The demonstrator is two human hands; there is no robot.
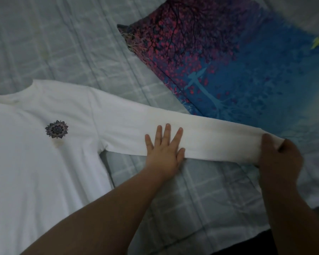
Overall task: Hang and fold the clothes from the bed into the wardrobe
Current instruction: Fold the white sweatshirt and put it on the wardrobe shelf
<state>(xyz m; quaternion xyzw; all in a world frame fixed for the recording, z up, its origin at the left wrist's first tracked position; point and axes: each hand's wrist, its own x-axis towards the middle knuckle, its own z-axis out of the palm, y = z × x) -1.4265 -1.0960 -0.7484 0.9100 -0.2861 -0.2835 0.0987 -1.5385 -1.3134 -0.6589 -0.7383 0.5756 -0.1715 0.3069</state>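
Shirt (44, 144) lying on checked bed (44, 43), pillow (247, 61) upper right; left hand (164, 148) pressing sleeve (210, 137), fingers spread wide; right hand (278, 157) pinching cuff.

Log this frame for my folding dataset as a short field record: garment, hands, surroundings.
garment: white long-sleeved shirt, flat on the bed, its sleeve stretched out to the right
print: dark mandala emblem on the chest
left hand: flat, fingers spread, pressing mid-sleeve
right hand: gripping the cuff end
surface: pale checked bedsheet
nearby: blue and red pillow, beyond the sleeve
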